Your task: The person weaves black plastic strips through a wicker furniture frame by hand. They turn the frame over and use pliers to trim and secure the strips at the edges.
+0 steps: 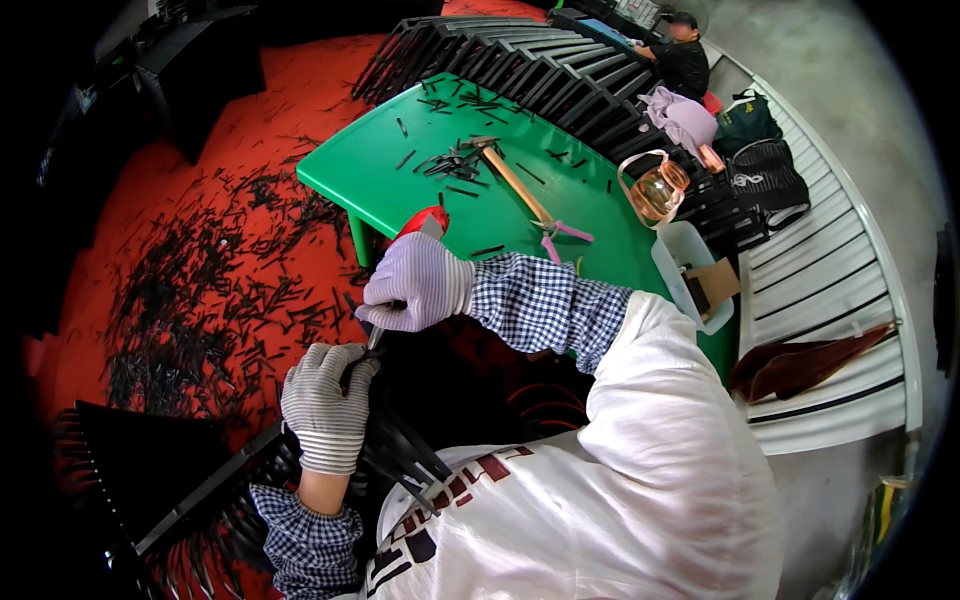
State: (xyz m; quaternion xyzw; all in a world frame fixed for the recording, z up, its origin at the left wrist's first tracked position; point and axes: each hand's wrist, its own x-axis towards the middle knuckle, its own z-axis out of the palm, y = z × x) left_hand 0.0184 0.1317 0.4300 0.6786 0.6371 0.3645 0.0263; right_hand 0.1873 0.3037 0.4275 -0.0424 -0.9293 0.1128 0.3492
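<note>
My right hand [418,284], in a pale purple glove, is closed round a red-handled tool [424,218]. A thin metal tip [375,338] points down from the bottom of that fist. Just below, my left hand [326,400], in a grey striped glove, pinches the end of a black part [348,376] close to the tip. Most of this part is covered by the fingers. Several long black slats [405,450] stretch from beside my left hand toward my lap. How they join the pinched part is too dark to see.
A green table [380,150] bears a hammer [515,185], pink-handled pliers [552,240] and black strips [445,163]. A jug [657,192] and plastic bin [672,262] stand at its right. Black scraps [190,290] litter the red floor. Stacked black frames [540,70] and another person [686,60] are beyond.
</note>
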